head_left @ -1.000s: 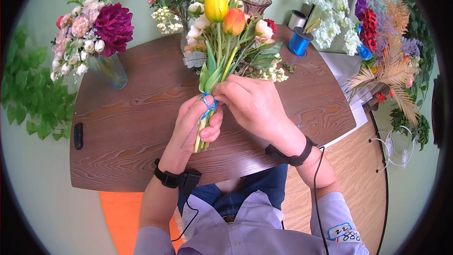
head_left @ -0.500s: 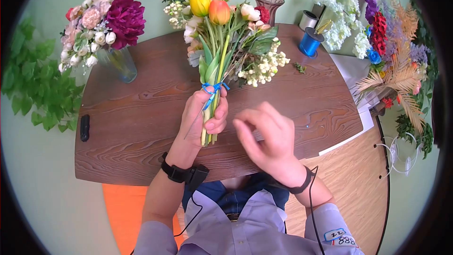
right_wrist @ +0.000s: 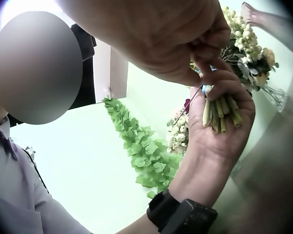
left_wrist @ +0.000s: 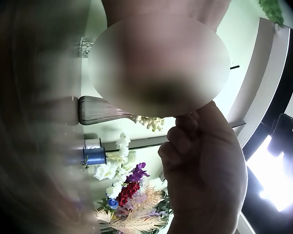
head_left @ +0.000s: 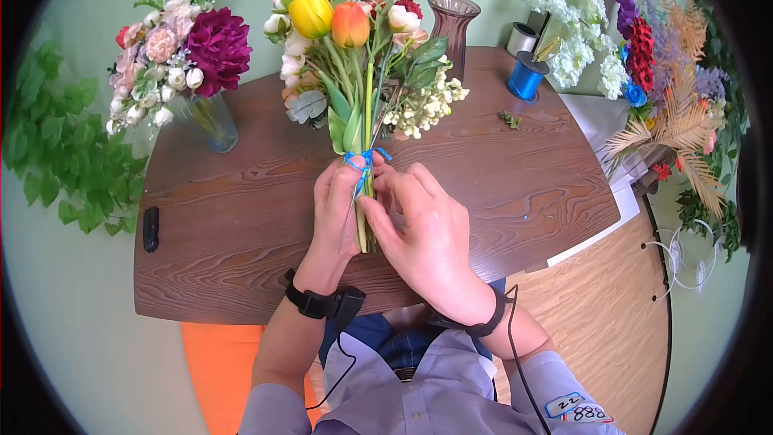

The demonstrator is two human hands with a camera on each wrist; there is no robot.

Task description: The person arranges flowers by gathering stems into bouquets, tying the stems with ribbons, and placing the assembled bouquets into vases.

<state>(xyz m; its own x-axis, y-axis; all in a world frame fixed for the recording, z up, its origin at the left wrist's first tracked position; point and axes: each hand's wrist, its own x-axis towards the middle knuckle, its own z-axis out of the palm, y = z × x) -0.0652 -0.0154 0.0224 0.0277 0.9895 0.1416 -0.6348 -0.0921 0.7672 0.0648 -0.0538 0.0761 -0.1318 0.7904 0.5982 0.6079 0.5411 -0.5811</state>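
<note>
My left hand grips the stems of a small bouquet, its fingers wrapped round them below the flowers. A yellow tulip and an orange tulip top the bouquet. Blue ribbon is tied about the stems, right at the left fingertips. A thin dark strand slants down beside the left palm. My right hand holds the stems from the right, thumb and curled fingers just below the ribbon. In the right wrist view, the cut stem ends poke out of the left fist.
Behind the bouquet stand more flowers, with cream berries and an empty-looking purple glass vase. A blue ribbon spool sits at the back right. At the left stands a filled vase; a black object lies near the table's edge.
The right hand left the ribbon, drew back to the right, then came back to the stems. Its fingers now sit lower. The left hand kept its grip; the ribbon ends now stick out.
</note>
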